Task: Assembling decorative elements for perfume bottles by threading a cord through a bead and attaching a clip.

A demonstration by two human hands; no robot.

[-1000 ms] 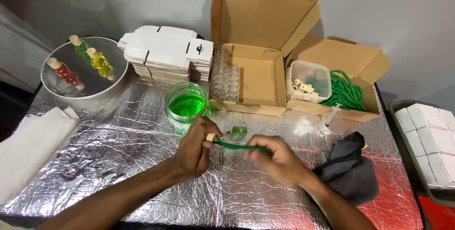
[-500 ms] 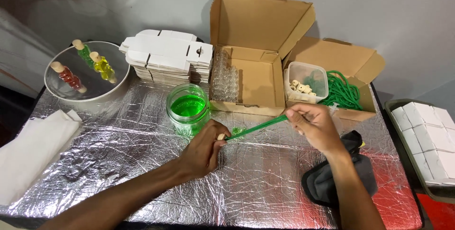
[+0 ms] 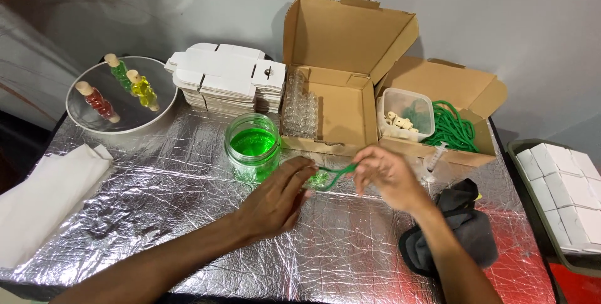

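just in front of the green-filled glass jar, your left hand and right hand hover over the foil-covered tabletop, a green cord stretched between them. your right fingers pinch one end; your left fingers curl around the other end and something small and green, though i cannot tell what. an open cardboard box sits behind.

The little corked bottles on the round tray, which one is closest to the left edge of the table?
The red bottle. It lies at the tray's left side, while the green bottle and the yellow bottle lie further right.
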